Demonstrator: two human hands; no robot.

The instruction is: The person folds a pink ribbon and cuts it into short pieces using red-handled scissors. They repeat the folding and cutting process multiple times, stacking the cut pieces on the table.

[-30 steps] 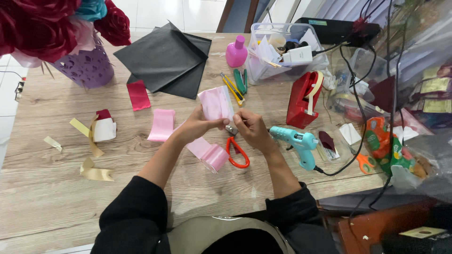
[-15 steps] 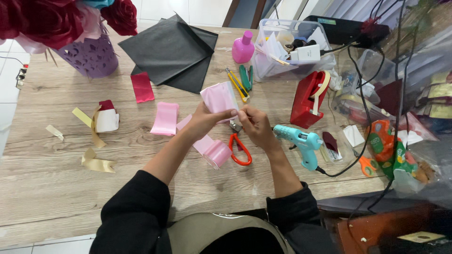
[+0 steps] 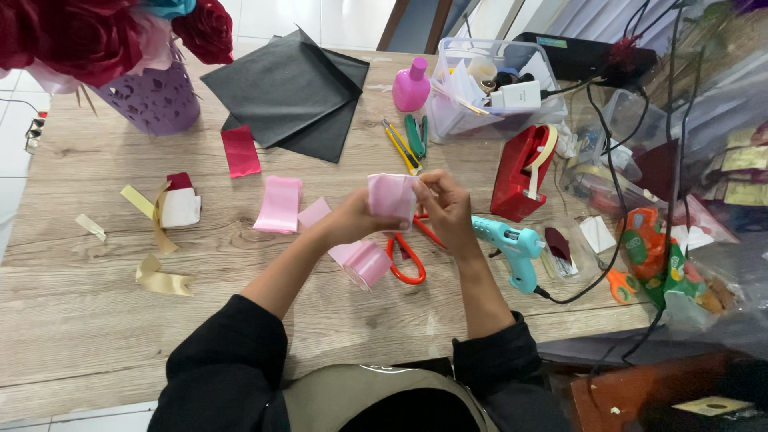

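Observation:
Both hands meet above the middle of the wooden table [image 3: 96,312]. My left hand [image 3: 358,218] pinches the lower left of a folded piece of pink ribbon [image 3: 389,196]. My right hand [image 3: 445,208] grips its right edge with the fingertips. Under the hands lie a roll of pink ribbon [image 3: 366,263] and red-handled scissors [image 3: 406,258]. A turquoise glue gun [image 3: 514,247] rests just right of my right wrist. Two cut pink ribbon strips [image 3: 279,204] lie to the left of my left hand.
A red tape dispenser [image 3: 520,172], a clear tub of supplies [image 3: 492,88] and a pink bottle [image 3: 411,86] stand at the back right. Black paper sheets [image 3: 292,92] and a purple vase of red flowers [image 3: 152,96] sit at the back left. Cables cross the cluttered right side.
Both hands have lifted the pink ribbon piece slightly and shifted it right. The view has tilted, so the table items sit lower in the frame.

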